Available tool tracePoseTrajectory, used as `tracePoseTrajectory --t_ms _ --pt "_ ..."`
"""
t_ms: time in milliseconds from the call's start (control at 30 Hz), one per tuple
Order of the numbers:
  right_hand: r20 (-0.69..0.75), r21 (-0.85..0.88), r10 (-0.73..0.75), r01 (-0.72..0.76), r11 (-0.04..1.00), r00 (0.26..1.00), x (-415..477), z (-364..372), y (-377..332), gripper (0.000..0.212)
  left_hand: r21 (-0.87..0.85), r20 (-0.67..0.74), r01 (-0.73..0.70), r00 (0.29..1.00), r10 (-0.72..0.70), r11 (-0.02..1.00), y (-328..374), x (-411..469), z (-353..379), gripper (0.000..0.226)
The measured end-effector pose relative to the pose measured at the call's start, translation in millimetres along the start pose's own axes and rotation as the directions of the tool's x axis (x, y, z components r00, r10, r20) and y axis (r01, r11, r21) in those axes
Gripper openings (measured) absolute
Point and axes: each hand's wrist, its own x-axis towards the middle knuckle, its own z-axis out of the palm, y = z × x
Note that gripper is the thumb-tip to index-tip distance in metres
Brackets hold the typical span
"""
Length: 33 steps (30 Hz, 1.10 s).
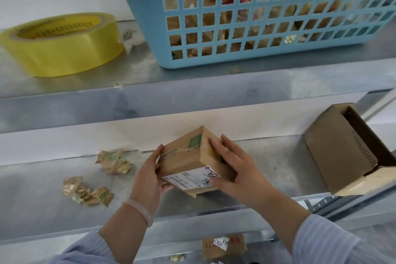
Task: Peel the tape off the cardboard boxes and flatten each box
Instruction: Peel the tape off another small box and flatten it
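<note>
A small closed cardboard box (188, 156) with a white shipping label and tape across its top is held just above the metal shelf (42, 199). My left hand (149, 178) grips its left side, thumb along the taped edge. My right hand (235, 169) holds its right side, fingers spread over the top and thumb near the label. Two wads of crumpled peeled tape (114, 162) (85, 192) lie on the shelf to the left. A larger open cardboard box (340, 152) lies on its side at the right.
On the upper shelf (150, 83) stand a roll of yellow tape (62, 45) at the left and a blue plastic basket (257, 19) filled with crumpled tape. Another labelled box (222, 246) shows on a lower shelf below my arms.
</note>
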Motion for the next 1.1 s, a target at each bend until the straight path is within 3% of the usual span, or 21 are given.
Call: tracePoseTrajectory --t_ms 233,333,400,500,600,700,833,867,900,1000,1033,1100 --pt "-0.064 0.039 0.057 -0.054 0.998 0.996 1 -1 1 0.086 0.143 -0.015 -0.17 0.985 0.174 0.975 6 2 -1 0.034" --pt "-0.016 -0.035 0.13 -0.131 0.991 0.991 3 2 6 0.084 0.311 0.054 -0.334 0.941 0.334 0.89 9 -2 -5 0.034" --pt "0.024 0.097 0.214 -0.215 0.972 0.977 3 6 9 0.076 0.458 0.13 -0.403 0.912 0.389 0.792 8 -4 -9 0.036" --pt "0.056 0.467 0.337 -0.323 0.823 0.94 4 12 10 0.059 0.554 0.228 -0.432 0.901 0.369 0.712 2 -8 -9 0.048" --pt "0.039 0.46 0.436 -0.404 0.791 0.899 9 14 8 0.027 0.48 0.258 -0.423 0.905 0.337 0.768 -3 -8 -9 0.046" --pt "0.05 0.552 0.493 -0.435 0.711 0.869 8 15 7 0.018 0.479 0.325 -0.442 0.892 0.314 0.758 -2 -9 -12 0.031" --pt "0.113 0.706 0.624 -0.505 0.497 0.773 4 12 10 0.026 0.529 0.322 -0.444 0.894 0.313 0.723 0 -8 -12 0.049" --pt "0.109 0.709 0.636 -0.508 0.489 0.764 4 11 12 0.022 0.601 0.314 -0.462 0.887 0.339 0.652 1 -9 -11 0.055" --pt "0.113 0.688 0.63 -0.518 0.509 0.769 5 9 13 0.02 0.693 0.336 -0.51 0.854 0.397 0.51 5 -11 -8 0.058" --pt "0.117 0.534 0.587 -0.549 0.643 0.801 10 6 11 0.037 0.749 0.591 -0.656 0.601 0.538 -0.09 19 -16 9 0.061" --pt "0.101 0.473 0.576 -0.549 0.69 0.811 11 6 10 0.038 0.71 0.672 -0.669 0.554 0.491 -0.217 23 -18 19 0.062" --pt "0.054 0.37 0.562 -0.539 0.757 0.826 14 5 11 0.035 0.639 0.769 -0.683 0.551 0.324 -0.355 25 -21 40 0.059"
